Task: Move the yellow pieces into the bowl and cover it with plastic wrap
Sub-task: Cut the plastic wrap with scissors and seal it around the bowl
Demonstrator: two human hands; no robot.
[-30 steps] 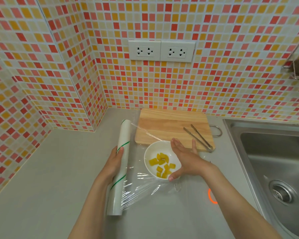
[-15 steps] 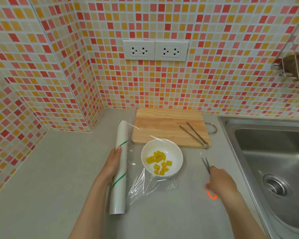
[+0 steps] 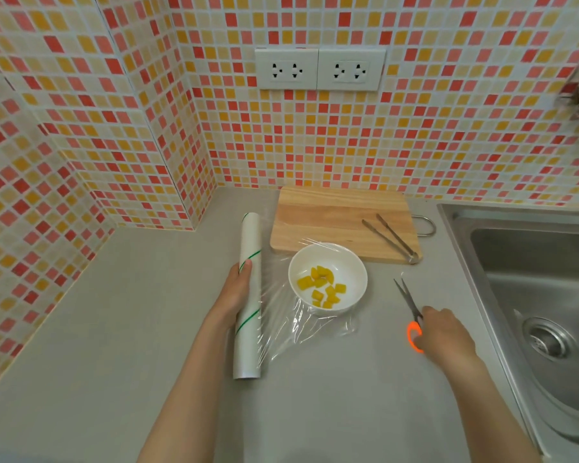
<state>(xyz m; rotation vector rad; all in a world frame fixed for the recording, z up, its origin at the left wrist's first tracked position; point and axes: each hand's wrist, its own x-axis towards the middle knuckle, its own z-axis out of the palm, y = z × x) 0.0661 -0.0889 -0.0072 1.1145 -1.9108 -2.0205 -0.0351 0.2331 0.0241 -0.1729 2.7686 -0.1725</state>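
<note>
From the head camera, looking down at the grey tabletop (image 3: 114, 329): the left hand (image 3: 236, 292) lies along the roll of plastic wrap (image 3: 248, 295), fingers curled around it – pinning it, I'd judge, so the sheet stays taut. That sheet (image 3: 301, 332) runs rightward from the roll, over the white bowl (image 3: 348, 279) and down onto the tabletop in front of it, still attached. Inside the bowl sit the yellow pieces (image 3: 321, 287), roughly ten, all under the film; none remain on the cutting board (image 3: 331, 222) just behind, which carries one pair of tongs (image 3: 390, 238). The right hand (image 3: 443, 335) rests over the orange handles of the one pair of scissors (image 3: 410, 307) lying right of the bowl, blades slightly apart, pointing away – whether the fingers have closed on the handles I cannot tell. Likely they're wanted to cut the wrap free. One sink (image 3: 532, 295) at right, two sockets (image 3: 320, 69) on the tiled wall.
</note>
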